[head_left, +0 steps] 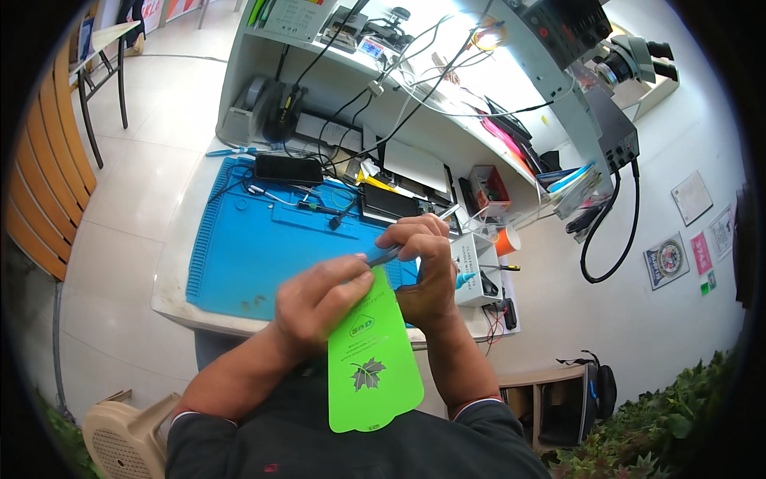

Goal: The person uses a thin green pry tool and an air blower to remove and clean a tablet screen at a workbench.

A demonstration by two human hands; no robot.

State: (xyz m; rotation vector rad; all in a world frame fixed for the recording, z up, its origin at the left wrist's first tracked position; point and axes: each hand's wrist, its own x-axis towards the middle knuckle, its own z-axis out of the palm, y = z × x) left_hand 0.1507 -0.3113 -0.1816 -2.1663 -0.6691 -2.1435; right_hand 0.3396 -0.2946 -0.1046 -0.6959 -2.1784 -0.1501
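Between my two hands, above the front edge of the bench, hangs a bright green flat sheet (371, 351) with rounded lower corners and a printed dark leaf. My left hand (315, 303) is closed, thumb and fingers pinching near the sheet's narrow upper end. My right hand (424, 255) has its fingers curled round a slim grey-blue piece (383, 255) at that same end. Fingers cover most of this piece, so its kind cannot be made out. Beneath the hands lies a blue work mat (247, 263).
A black phone (287, 169) lies on the mat's far side, near cables and a dark flat device (388, 203). A white box organizer (475, 267) stands right, below an orange cup (507, 240). Overhead are a loaded shelf (319, 44) and a microscope (630, 60).
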